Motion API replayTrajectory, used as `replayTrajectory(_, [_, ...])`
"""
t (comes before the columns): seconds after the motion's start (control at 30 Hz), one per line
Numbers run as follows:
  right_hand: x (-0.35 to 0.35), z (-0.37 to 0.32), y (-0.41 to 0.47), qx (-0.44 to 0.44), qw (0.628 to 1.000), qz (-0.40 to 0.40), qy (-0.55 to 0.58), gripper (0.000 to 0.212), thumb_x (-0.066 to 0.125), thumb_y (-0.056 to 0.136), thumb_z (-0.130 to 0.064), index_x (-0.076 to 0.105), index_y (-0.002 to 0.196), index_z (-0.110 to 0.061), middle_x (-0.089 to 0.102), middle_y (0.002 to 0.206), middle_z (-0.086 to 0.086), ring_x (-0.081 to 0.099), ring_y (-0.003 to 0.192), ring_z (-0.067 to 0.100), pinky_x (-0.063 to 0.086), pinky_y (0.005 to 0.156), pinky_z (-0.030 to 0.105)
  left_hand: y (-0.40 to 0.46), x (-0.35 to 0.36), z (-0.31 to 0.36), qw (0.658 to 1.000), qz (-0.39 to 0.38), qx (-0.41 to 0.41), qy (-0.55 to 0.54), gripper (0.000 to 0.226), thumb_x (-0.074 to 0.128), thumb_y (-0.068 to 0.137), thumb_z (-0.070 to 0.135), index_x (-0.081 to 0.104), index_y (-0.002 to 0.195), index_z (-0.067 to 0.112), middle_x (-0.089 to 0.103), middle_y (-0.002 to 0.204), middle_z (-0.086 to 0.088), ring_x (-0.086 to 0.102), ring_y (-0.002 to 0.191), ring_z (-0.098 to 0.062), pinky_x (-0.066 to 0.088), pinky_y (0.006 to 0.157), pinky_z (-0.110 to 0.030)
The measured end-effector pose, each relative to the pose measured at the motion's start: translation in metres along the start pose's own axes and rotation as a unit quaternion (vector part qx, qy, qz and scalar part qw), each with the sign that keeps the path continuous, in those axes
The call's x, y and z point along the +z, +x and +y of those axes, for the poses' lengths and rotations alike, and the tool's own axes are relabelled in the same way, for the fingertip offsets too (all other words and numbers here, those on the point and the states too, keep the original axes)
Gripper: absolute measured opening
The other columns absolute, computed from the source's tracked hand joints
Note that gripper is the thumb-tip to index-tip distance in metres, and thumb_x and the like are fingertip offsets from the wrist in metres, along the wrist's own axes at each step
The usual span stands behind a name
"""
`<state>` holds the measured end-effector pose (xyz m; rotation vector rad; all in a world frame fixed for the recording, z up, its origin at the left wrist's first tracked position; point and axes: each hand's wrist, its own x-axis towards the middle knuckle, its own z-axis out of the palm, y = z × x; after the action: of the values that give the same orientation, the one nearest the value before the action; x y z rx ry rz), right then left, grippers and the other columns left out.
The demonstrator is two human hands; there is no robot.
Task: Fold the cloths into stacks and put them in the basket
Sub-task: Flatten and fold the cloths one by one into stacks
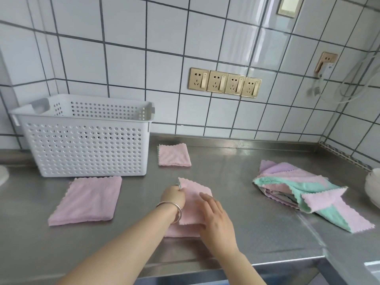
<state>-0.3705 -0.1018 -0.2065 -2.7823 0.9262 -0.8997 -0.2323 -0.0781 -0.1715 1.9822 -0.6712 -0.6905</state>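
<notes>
The task looks to be in its early-to-middle part. On the stainless-steel bench (236,167), a small pink fleecy cloth folded into a square (174,155) lies at about twelve o'clock from the hands, just right of the white perforated plastic basket (86,145). A larger pink cloth, flat and only partly folded (87,200), lies at nine o'clock, just in front of the basket.

The cloth in hand, a pink scallop-edged one (195,194), sits near the bench's front edge, already doubled over. The left hand (173,196) pinches its far left corner between curled fingers, while the right hand (216,219) lies flat on it with straight fingers, pressing the fold down.

At three o'clock a loose heap of pink, mint-green and lilac cloths (304,190) waits unfolded, well apart from the hands.

Through the holes of the basket nothing coloured shows, so it is probably empty, though its floor is hidden. I judge that most of the folding, all the stacking and every transfer into the basket remain.
</notes>
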Motion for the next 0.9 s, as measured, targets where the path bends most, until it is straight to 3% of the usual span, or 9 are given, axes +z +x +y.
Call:
replayTrajectory(0.1, [0.007, 0.008, -0.007, 0.023, 0.999, -0.044, 0.006, 0.079, 0.063, 0.048, 0.008, 0.054, 0.121, -0.02, 0.056, 0.133, 0.002, 0.056, 0.118, 0.019, 0.055, 0.071, 0.021, 0.004, -0.01, -0.007, 1.0, 0.005, -0.001, 0.03, 0.031, 0.042, 0.095, 0.019, 0.061, 0.115, 0.003, 0.062, 0.121, -0.019, 0.058, 0.111, -0.033, 0.044, 0.09, -0.033])
replayTrajectory(0.27, [0.005, 0.006, -0.014, 0.022, 0.995, -0.095, 0.036, 0.069, 0.04, 0.08, 0.007, 0.036, 0.143, -0.023, 0.023, 0.154, -0.009, 0.019, 0.143, 0.01, 0.041, 0.099, 0.022, 0.005, -0.017, -0.023, 0.999, 0.015, -0.009, 0.041, 0.035, 0.045, 0.094, 0.02, 0.058, 0.123, 0.005, 0.058, 0.128, -0.019, 0.053, 0.12, -0.034, 0.041, 0.098, -0.033])
replayTrajectory(0.4, [0.005, 0.005, -0.017, -0.014, 0.993, -0.115, 0.011, 0.067, 0.065, 0.052, 0.005, 0.066, 0.114, -0.021, 0.063, 0.125, -0.006, 0.061, 0.114, 0.014, 0.053, 0.07, 0.014, 0.003, -0.02, -0.027, 0.998, 0.016, -0.002, 0.062, 0.032, 0.048, 0.093, 0.022, 0.061, 0.115, 0.002, 0.06, 0.121, -0.024, 0.055, 0.115, -0.037, 0.043, 0.095, -0.036])
replayTrajectory(0.53, [-0.002, 0.0, -0.018, -0.01, 0.99, -0.139, -0.023, 0.058, 0.033, 0.062, -0.012, 0.073, 0.101, -0.029, 0.069, 0.112, -0.012, 0.067, 0.102, 0.007, 0.05, 0.073, 0.008, 0.0, -0.022, -0.033, 0.994, 0.012, 0.013, 0.104, 0.026, 0.049, 0.091, 0.021, 0.062, 0.107, 0.005, 0.066, 0.102, -0.02, 0.06, 0.098, -0.036, 0.045, 0.079, -0.032])
replayTrajectory(0.6, [-0.001, 0.004, -0.017, -0.006, 0.988, -0.147, -0.042, 0.07, 0.019, 0.067, -0.018, 0.063, 0.121, -0.021, 0.056, 0.134, -0.005, 0.053, 0.123, 0.012, 0.04, 0.098, 0.016, 0.0, -0.024, -0.034, 0.994, 0.014, 0.018, 0.107, 0.022, 0.05, 0.089, 0.023, 0.062, 0.103, 0.01, 0.066, 0.095, -0.012, 0.059, 0.091, -0.031, 0.042, 0.075, -0.03])
replayTrajectory(0.63, [0.001, 0.008, -0.017, -0.019, 0.987, -0.159, -0.026, 0.079, 0.012, 0.067, -0.025, 0.049, 0.135, -0.016, 0.04, 0.147, -0.001, 0.036, 0.137, 0.016, 0.022, 0.11, 0.021, 0.0, -0.025, -0.034, 0.994, 0.018, 0.021, 0.102, 0.017, 0.051, 0.087, 0.022, 0.061, 0.097, 0.012, 0.065, 0.09, -0.009, 0.058, 0.087, -0.03, 0.042, 0.073, -0.03])
replayTrajectory(0.7, [-0.005, 0.01, -0.016, -0.002, 0.969, -0.243, 0.039, 0.087, 0.005, 0.065, -0.035, 0.025, 0.147, -0.014, 0.012, 0.157, 0.002, 0.006, 0.146, 0.016, -0.003, 0.113, 0.02, -0.006, -0.028, -0.031, 0.995, 0.026, 0.028, 0.093, 0.007, 0.054, 0.082, 0.021, 0.05, 0.082, 0.015, 0.057, 0.075, -0.004, 0.052, 0.077, -0.028, 0.038, 0.063, -0.031])
replayTrajectory(0.77, [-0.012, 0.012, -0.011, 0.036, 0.96, -0.257, 0.104, 0.071, 0.015, 0.078, -0.034, 0.025, 0.147, -0.017, 0.01, 0.157, -0.001, 0.002, 0.146, 0.014, -0.003, 0.115, 0.021, -0.015, -0.031, -0.032, 0.994, 0.018, 0.042, 0.098, 0.018, 0.06, 0.077, 0.022, 0.044, 0.085, 0.018, 0.057, 0.08, -0.005, 0.049, 0.075, -0.025, 0.035, 0.063, -0.028])
replayTrajectory(0.9, [-0.017, 0.016, -0.005, 0.112, 0.95, -0.264, 0.123, 0.046, 0.034, 0.1, -0.029, 0.031, 0.144, -0.02, 0.014, 0.156, -0.008, 0.005, 0.145, 0.01, 0.004, 0.12, 0.035, -0.03, -0.033, -0.039, 0.99, 0.004, 0.062, 0.129, 0.053, 0.064, 0.077, 0.033, 0.043, 0.123, 0.018, 0.062, 0.108, -0.006, 0.058, 0.097, -0.026, 0.042, 0.076, -0.027])
